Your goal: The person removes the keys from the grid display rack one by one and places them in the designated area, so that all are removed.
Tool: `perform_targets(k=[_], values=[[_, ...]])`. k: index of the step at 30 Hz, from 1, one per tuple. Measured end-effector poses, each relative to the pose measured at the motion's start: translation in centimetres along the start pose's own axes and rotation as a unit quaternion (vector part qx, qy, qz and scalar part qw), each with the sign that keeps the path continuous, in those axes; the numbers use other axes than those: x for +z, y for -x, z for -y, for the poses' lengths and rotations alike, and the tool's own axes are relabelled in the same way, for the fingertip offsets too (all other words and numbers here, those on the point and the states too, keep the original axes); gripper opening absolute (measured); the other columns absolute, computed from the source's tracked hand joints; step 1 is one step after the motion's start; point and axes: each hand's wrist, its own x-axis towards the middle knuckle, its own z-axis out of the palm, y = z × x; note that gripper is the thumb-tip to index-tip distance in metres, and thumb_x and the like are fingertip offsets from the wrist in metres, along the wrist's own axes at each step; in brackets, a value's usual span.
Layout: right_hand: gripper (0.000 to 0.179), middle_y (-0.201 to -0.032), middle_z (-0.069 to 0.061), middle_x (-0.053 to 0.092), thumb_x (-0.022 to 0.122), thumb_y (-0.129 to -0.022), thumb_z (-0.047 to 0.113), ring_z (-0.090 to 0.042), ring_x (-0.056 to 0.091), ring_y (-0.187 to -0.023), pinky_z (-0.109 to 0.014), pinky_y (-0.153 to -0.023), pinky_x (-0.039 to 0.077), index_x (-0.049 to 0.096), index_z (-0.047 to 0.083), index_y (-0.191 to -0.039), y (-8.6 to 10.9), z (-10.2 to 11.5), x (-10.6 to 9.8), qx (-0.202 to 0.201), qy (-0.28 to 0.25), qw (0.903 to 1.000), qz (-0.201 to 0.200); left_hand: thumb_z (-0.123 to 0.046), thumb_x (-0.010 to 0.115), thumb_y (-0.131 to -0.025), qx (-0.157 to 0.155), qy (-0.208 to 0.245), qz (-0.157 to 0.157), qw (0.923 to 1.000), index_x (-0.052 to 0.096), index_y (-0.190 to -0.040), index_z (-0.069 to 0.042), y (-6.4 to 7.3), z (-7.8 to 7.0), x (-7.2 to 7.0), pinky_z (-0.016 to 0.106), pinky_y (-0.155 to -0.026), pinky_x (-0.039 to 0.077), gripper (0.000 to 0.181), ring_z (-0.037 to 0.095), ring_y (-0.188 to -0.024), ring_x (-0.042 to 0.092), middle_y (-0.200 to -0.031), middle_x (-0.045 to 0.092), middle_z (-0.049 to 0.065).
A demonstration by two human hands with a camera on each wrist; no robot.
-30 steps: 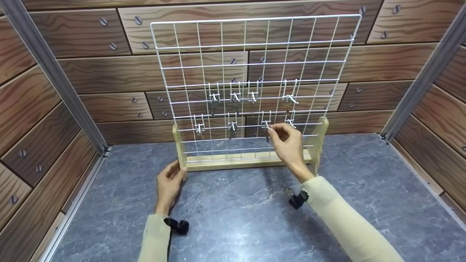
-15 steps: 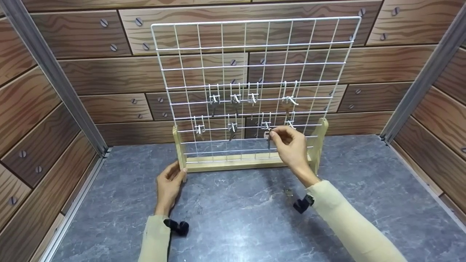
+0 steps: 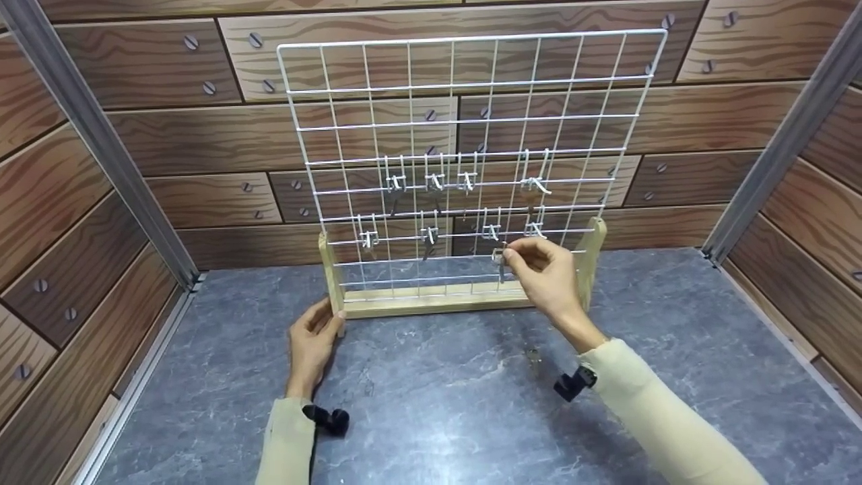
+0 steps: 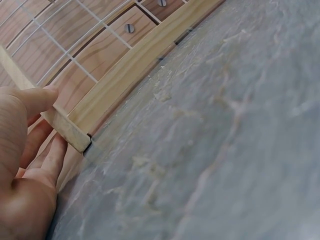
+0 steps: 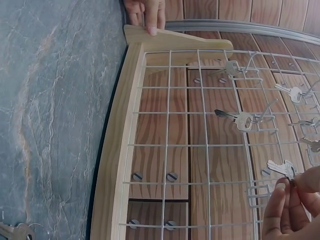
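Note:
My right hand [image 3: 551,273] pinches a silver key [image 5: 282,167] between thumb and fingertips, blade hanging downward in the head view. The key is in front of the wire grid [image 3: 452,124], just below a bare white hook [image 3: 492,232] in the lower row. My left hand [image 3: 312,342] grips the wooden left foot [image 4: 67,129] of the grid's stand, thumb on its front side and fingers behind. Other keys hang from hooks on the grid, among them a key [image 5: 244,121] with a dark tip and a key [image 3: 429,236] left of the bare hook.
Another key [image 3: 533,355] lies on the grey marbled tabletop [image 3: 431,404], beneath the right wrist. A wooden base bar [image 3: 431,303] runs between the stand's feet. Wood-patterned walls [image 3: 202,135] close off the back and both sides.
My right hand has drawn the key off its lower-row hook, moving down and slightly right with it. My left hand stays on the stand's left foot.

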Motion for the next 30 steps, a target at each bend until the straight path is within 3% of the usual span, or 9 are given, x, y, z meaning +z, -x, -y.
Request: perform_targets(k=[12,19,30], values=[[0.007,-0.092,-0.020,0.077,0.075,-0.093,-0.010,-0.014,0.074,-0.076,-0.023,-0.073,0.065,0.075,-0.012,-0.100,1.0,-0.4,-1.6,0.015,-0.015,0.9995,0.025,-0.005,0.076,-0.099,-0.002,-0.001,0.004,1.0000,0.065,-0.143,0.000,0.2,-0.1,-0.2,0.020,-0.102,0.058,0.046,0.040,-0.138,0.060,-0.144,0.064,0.027],[0.007,-0.092,-0.017,0.077,0.075,-0.093,-0.011,-0.009,0.073,-0.077,-0.021,-0.074,0.064,0.074,-0.012,-0.101,1.8,-0.6,-2.3,0.029,-0.012,0.9987,0.040,-0.005,0.077,-0.098,-0.007,-0.005,-0.002,1.0000,0.066,-0.142,0.001,0.1,-0.2,0.0,0.027,-0.109,0.057,0.046,0.040,-0.138,0.060,-0.143,0.064,0.027],[0.010,-0.096,-0.020,0.078,0.077,-0.092,-0.009,-0.011,0.073,-0.079,-0.021,-0.075,0.064,0.075,-0.012,-0.102,2.8,-1.2,-3.4,0.063,0.009,0.9963,0.058,-0.001,0.076,-0.097,-0.007,0.016,-0.002,0.9999,0.064,-0.141,0.005,-0.1,-0.1,0.2,0.021,-0.105,0.057,0.046,0.044,-0.138,0.059,-0.143,0.062,0.032]])
